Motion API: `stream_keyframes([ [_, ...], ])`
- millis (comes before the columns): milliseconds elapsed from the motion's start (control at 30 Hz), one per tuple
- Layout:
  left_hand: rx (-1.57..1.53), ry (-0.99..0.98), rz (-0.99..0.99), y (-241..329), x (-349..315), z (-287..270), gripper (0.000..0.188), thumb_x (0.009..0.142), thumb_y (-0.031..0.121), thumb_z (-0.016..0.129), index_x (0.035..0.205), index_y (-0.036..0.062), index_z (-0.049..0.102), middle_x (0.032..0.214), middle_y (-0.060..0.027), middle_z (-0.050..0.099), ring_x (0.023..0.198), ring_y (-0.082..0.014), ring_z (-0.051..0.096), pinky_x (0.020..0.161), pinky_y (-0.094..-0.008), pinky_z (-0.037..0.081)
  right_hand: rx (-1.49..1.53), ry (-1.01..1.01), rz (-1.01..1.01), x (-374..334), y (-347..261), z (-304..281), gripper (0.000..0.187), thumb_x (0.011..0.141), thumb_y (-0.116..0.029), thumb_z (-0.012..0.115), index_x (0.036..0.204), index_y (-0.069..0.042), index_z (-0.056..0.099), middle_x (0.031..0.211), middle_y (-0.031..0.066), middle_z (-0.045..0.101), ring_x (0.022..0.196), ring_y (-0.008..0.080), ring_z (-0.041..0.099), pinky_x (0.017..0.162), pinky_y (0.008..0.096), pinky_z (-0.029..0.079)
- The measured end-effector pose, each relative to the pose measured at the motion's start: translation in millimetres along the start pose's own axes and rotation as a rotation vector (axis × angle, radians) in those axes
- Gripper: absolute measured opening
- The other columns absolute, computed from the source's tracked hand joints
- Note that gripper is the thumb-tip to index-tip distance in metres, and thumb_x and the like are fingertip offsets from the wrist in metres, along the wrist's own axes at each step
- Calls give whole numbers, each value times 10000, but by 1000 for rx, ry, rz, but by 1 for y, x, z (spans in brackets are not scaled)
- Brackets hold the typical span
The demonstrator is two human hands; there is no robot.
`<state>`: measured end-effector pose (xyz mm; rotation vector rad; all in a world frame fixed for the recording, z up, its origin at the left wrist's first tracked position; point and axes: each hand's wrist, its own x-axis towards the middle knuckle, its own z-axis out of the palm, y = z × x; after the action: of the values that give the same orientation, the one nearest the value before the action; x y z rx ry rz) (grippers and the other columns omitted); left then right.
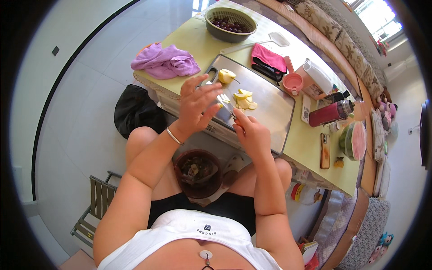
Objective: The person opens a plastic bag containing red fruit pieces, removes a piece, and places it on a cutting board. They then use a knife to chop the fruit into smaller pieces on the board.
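Slicing step: right hand (253, 131) fingers grip small knife (227, 106); left hand (196, 104) fingers half-open, pinching pale fruit piece (220, 105) over steel cutting board (265, 114). Next cut likely needs steady pinch.

Purple cloth (165, 61), steel-grey tray (270, 112), pale yellow fruit slices (244, 100), pink cup (293, 83), green basket (231, 23)

A pale tiled floor (81, 112) fills the nine o'clock side, crossed by a dark curved line (54, 90). A low table (310, 148) with a yellow-green top runs from twelve toward four o'clock. Behind it, at one to two o'clock, a long sofa (342, 40) carries patterned cushions. A bright window (378, 18) at one o'clock pours daylight in. A folding wooden chair (96, 204) sits at seven o'clock, and a black bag (135, 110) lies on the floor at ten o'clock.
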<state>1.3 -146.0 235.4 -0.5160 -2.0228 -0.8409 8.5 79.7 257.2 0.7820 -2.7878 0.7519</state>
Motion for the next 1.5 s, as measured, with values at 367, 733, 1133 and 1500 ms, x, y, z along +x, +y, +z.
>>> stream_keyframes([
  [367,-94,-424,-129,-19,-13,13,576,1023,562,438,1041,93,774,1184,-53,727,1378,-318,474,1202,-552,121,-193,35,-174,-2,-5,-8,294,882,-205,694,1177,-207,683,770,44,644,711,256,669,607,395,530],
  [733,-369,-205,-577,-50,-15,11,237,937,92,606,1141,40,714,1184,-147,696,1210,-278,614,1025,-338,454,267,-23,166,-11,2,-55,324,844,-64,710,1167,-92,698,875,113,717,704,202,676,692,296,537],
  [1133,-335,-216,-158,-32,2,6,375,993,413,575,993,92,770,1207,-101,685,1254,-323,530,1100,-441,366,-69,0,-8,-10,9,-30,324,857,-177,719,1180,-173,691,833,44,692,741,265,681,641,388,533],
  [1500,-278,-318,-331,-45,-9,27,561,1040,530,419,1095,91,763,1315,-125,656,1429,-373,381,1182,-478,246,-146,9,-220,-10,5,-39,256,859,-174,714,1114,-187,715,792,37,675,730,248,676,617,382,530],
])
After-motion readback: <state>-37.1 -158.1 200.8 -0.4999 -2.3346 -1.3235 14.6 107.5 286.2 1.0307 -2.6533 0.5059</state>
